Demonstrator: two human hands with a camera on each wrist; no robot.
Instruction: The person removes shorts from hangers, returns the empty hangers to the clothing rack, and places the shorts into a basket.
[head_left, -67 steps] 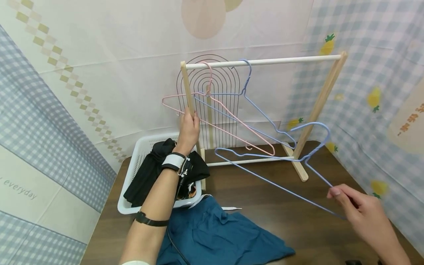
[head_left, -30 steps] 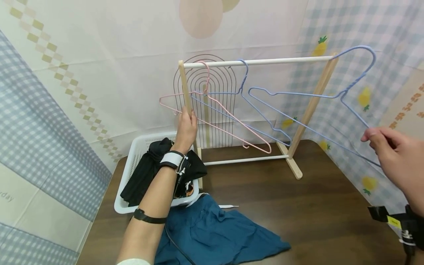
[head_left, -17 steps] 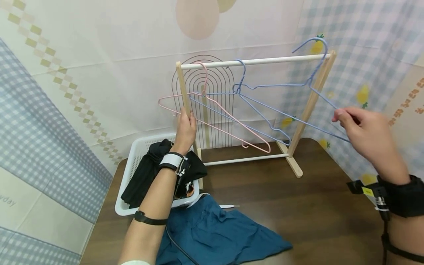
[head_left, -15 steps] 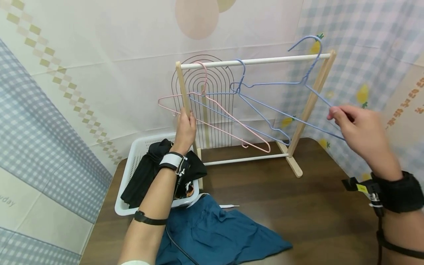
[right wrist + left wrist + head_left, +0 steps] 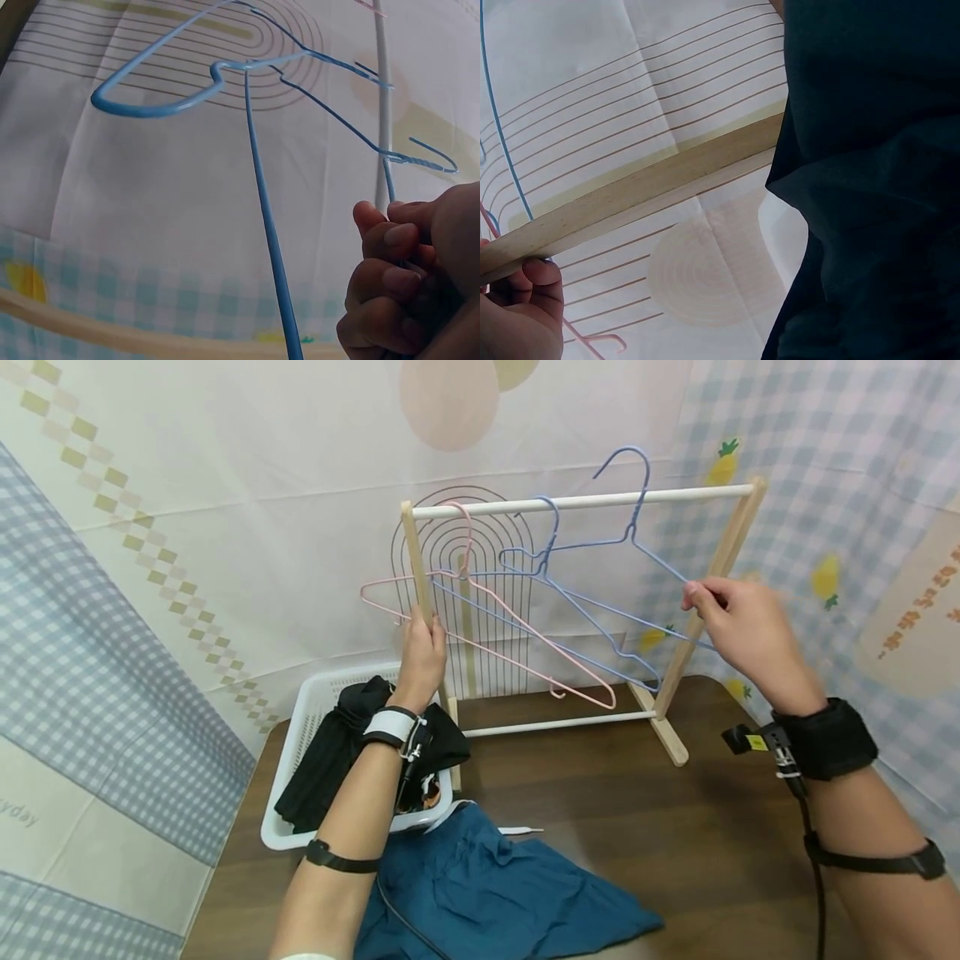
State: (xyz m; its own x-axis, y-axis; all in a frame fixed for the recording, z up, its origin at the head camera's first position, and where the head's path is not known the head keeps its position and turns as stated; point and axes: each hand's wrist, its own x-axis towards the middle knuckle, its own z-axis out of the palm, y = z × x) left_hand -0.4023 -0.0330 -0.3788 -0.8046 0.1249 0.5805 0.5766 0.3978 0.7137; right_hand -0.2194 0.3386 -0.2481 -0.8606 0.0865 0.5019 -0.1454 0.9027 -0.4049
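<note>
My right hand pinches the right shoulder of a blue clothes hanger, whose hook rises above the white rail of a small wooden clothes rack. My left hand grips the rack's left wooden post; the left wrist view shows the thumb against that post. A pink hanger and another blue hanger hang from the rail. The held hanger's left end overlaps the hanging blue one in the head view. In the right wrist view, fingers curl around the held hanger's wire.
Left of the rack stands a white basket with black clothing inside. Dark teal fabric lies on the brown table in front. Patterned cloth walls close off the back and sides.
My right hand has raised the blue hanger from low at the right, then carried it leftward along the rail, hook above it. My left hand has stayed on the post.
</note>
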